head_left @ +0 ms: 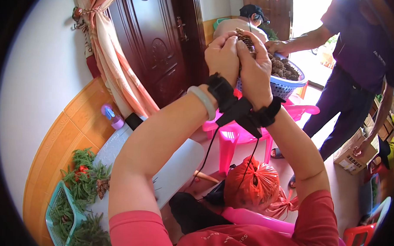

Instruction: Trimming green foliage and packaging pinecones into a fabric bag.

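Both my arms stretch forward, with a black strap on each wrist and a pale bangle on the left. A brown pine cone (246, 39) is pinched between my left hand (222, 57) and my right hand (256, 66); its lower part is hidden by my fingers. Just beyond my right hand, a blue-and-white plastic basket (286, 87) holds a heap of brown pine cones (284, 69). It rests on a bright pink plastic chair (295, 110). Another person's hand (277, 47) reaches to the basket's far edge.
At the lower left, green sprigs (80, 175) and one pine cone (102, 187) lie on a light table (178, 165), beside a teal basket (74, 220). A tied red bag (252, 181) sits below my arms. A standing person (360, 55) and a cardboard box (356, 150) are at right.
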A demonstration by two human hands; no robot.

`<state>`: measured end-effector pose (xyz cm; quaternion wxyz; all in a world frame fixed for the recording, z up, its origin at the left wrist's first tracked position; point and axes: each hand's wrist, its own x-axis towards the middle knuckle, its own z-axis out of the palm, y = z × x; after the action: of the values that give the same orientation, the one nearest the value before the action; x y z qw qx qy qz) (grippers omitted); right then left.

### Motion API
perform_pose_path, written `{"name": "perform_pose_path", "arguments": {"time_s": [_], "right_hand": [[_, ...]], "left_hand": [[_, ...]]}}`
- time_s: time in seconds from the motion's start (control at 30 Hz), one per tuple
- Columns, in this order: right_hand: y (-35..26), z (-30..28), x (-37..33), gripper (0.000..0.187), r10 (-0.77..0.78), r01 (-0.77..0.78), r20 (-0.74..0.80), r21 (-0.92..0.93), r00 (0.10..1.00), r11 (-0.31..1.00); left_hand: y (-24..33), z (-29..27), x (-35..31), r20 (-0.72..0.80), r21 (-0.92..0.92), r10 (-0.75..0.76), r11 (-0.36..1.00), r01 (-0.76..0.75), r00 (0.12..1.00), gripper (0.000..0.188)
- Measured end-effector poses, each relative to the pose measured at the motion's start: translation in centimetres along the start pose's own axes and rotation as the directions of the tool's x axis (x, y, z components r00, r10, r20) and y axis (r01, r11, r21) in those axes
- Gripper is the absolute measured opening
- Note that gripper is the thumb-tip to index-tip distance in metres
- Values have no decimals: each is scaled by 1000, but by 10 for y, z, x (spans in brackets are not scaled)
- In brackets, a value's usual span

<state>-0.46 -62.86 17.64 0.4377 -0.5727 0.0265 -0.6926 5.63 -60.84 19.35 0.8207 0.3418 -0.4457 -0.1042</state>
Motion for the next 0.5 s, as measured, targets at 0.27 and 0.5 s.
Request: {"name": "perform_pose_path", "arguments": {"time_s": [0.27, 0.5], "right_hand": [[-4, -48, 46, 32, -334, 258, -140, -390, 932, 884], [48, -113, 60, 29, -129, 28, -108, -653, 986, 757]], "left_hand": [[-22, 66, 28, 88, 119, 109, 986, -119, 990, 25], [-82, 70, 24, 302, 442, 19, 883, -158, 953, 28]]}}
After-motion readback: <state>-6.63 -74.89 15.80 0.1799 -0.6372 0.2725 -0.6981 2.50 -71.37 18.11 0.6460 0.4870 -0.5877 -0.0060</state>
